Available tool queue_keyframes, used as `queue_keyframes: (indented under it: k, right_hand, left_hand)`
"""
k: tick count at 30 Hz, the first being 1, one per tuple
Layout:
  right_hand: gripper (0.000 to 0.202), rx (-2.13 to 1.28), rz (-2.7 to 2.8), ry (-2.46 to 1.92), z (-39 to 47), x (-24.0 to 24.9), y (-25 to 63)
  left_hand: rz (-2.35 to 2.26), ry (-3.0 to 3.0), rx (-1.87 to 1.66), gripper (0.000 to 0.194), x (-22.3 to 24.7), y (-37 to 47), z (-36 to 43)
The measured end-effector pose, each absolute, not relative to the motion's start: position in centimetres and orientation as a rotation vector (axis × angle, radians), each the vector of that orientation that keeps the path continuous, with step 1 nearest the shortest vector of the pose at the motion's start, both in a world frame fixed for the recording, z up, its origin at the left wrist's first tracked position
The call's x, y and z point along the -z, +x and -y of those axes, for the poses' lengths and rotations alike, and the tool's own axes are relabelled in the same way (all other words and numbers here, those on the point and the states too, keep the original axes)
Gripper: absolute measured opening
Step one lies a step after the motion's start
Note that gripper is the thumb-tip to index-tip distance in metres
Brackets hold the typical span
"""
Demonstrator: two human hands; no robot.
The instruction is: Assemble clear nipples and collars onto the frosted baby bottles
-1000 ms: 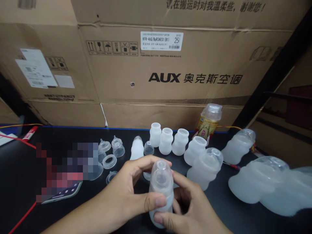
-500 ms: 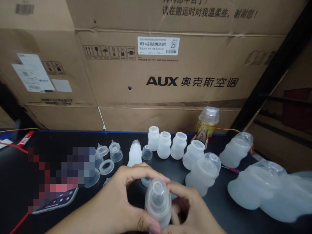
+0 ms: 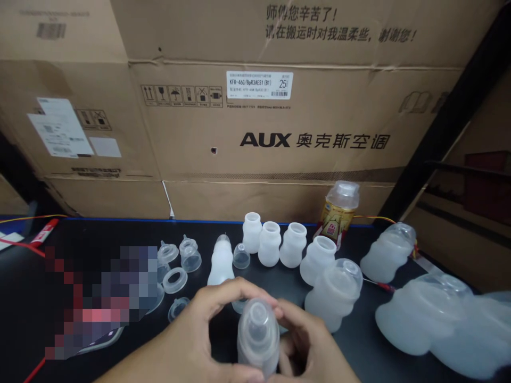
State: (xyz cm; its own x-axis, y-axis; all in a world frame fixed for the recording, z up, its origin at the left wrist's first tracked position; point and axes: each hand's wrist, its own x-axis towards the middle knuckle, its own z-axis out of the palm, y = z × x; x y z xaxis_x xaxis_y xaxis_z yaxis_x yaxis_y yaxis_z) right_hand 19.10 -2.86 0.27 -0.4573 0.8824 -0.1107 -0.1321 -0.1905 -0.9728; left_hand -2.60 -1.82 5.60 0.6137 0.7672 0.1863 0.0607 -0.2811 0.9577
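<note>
My left hand point(image 3: 199, 338) and my right hand point(image 3: 309, 348) both grip a small translucent baby bottle point(image 3: 258, 338) with a clear domed cap, low at the frame's centre. My left fingers curl over its top from the left; my right fingers wrap its right side. Behind it on the black table point(image 3: 99, 234) stand a capped bottle point(image 3: 221, 260) and three open bottle bodies point(image 3: 269, 243). Two more bottles point(image 3: 333, 292) stand to the right. Loose nipples, rings and caps point(image 3: 175, 266) lie to the left.
Large cardboard boxes point(image 3: 279, 138) wall off the table's back edge. A yellow-labelled bottle point(image 3: 337, 213) stands against them. Bigger capped bottles point(image 3: 423, 314) lie at the right. A phone point(image 3: 99, 335) and a red marker point(image 3: 43, 232) are at the left. A black post point(image 3: 447, 117) slants at the right.
Both hands have brought the bottle down and nearer to me, so it now sits at the bottom edge. The view has tilted slightly; the table's items have not moved.
</note>
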Motion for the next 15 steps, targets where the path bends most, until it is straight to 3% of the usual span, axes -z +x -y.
queue_keyframes:
  k: [5, 9, 15]
  right_hand:
    - [0.078, -1.756, 1.364, -0.995, 3.0, 0.3, 19.3]
    - [0.065, -1.83, 1.269, -0.948, 3.0, 0.1, 19.2]
    - [0.062, -1.908, 1.225, -0.924, 2.9, 0.0, 19.1]
  left_hand:
    - [-0.646, 1.722, -1.036, 0.049, -5.0, -1.2, 2.0]
    - [-0.695, 1.713, -0.976, 0.048, -5.7, -1.0, 1.7]
    - [-0.754, 1.651, -0.736, 0.044, -6.4, -2.0, 1.9]
